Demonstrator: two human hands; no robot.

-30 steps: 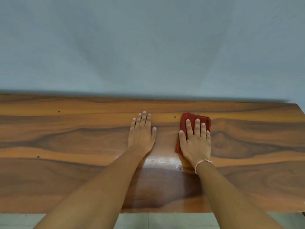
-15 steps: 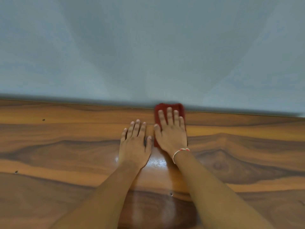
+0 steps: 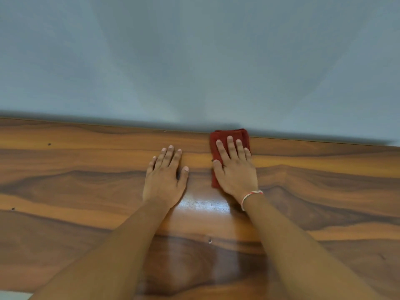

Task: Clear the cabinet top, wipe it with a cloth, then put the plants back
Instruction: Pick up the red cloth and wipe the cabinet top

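The right hand lies flat, fingers straight, pressing a folded red cloth onto the wooden cabinet top. The left hand rests palm-down just beside the cloth, fingers extended, holding nothing. The cloth's far end touches the grey wall; its long axis runs toward that wall. A white-and-red thread bracelet circles the right wrist.

Place: I read it as a home room.
Evidence: glossy wood-grain counter, its far edge flush against a plain grey-blue wall.
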